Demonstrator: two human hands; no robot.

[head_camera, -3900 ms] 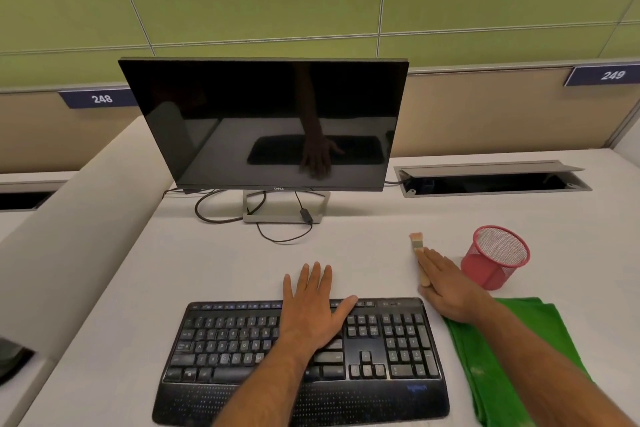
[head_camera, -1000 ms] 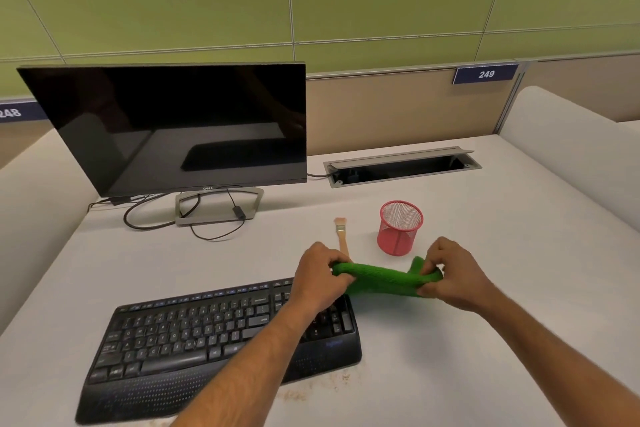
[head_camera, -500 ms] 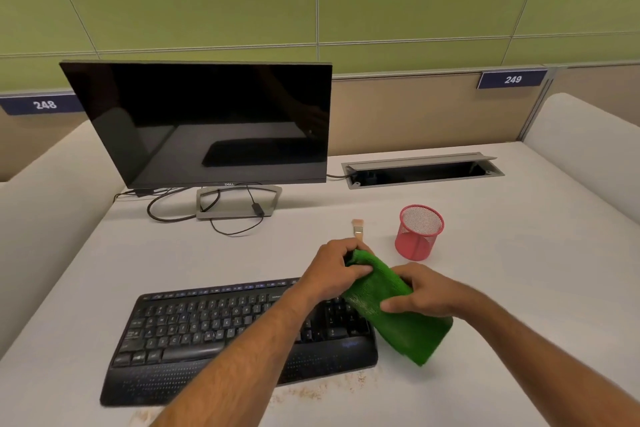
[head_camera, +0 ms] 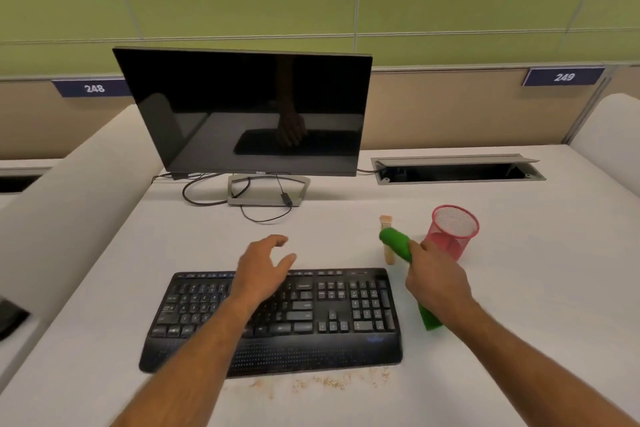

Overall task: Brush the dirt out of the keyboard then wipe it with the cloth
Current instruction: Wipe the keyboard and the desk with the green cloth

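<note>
The right hand (head_camera: 436, 282) grips the rolled green cloth (head_camera: 396, 243), long axis running near-right to far-left, just right of the keyboard (head_camera: 311, 308). The left hand (head_camera: 261, 270) hovers over the keys, fingers relaxed.

Both forearms in frame, bare, reaching forward from the bottom edge.

Left hand (head_camera: 263, 269): palm down, fingers loosely spread and slightly curled, thumb out to the right, holding nothing; hovers over the top-middle rows of the keyboard (head_camera: 277, 315), contact unclear. Right hand (head_camera: 434, 279): back of hand to the camera, fingers wrapped round a rolled green cloth (head_camera: 396, 243), one end sticking out up-left past the knuckles, the other poking out below the wrist. Hands well apart.
</note>
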